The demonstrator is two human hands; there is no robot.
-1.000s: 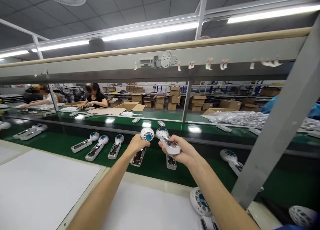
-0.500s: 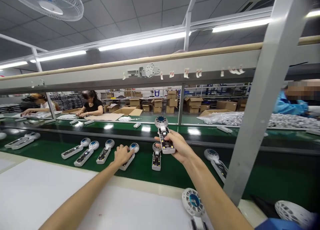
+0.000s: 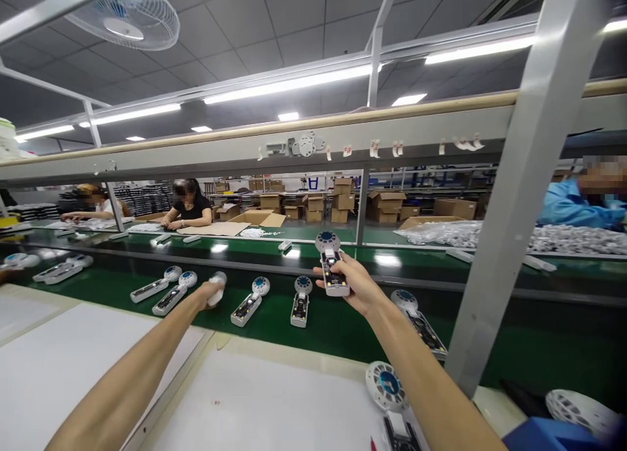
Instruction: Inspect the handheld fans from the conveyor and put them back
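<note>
My right hand (image 3: 360, 282) is closed around an open-backed handheld fan (image 3: 334, 271), raised above the green belt. Its round head with a blue centre points up, and a circuit board shows in the handle. Farther left, my left hand (image 3: 208, 294) grips another white handheld fan (image 3: 218, 286) over the belt; that fan is blurred and partly covered by the fingers. Between my hands, two more fans lie on the belt: one tilted (image 3: 246, 307) and one nearly straight (image 3: 300, 302). Left of my left hand rest further fans (image 3: 171, 299).
A grey metal post (image 3: 522, 176) rises at right, close to my right forearm. Below that arm lies another fan (image 3: 386, 387) on the white work surface (image 3: 274, 405). A blue object (image 3: 541, 436) sits at lower right. Co-workers sit across the green belt (image 3: 347, 336).
My left hand has moved left from one fan on the belt to a neighbouring fan and closed on it. My right hand still holds its fan up. The view has shifted slightly.
</note>
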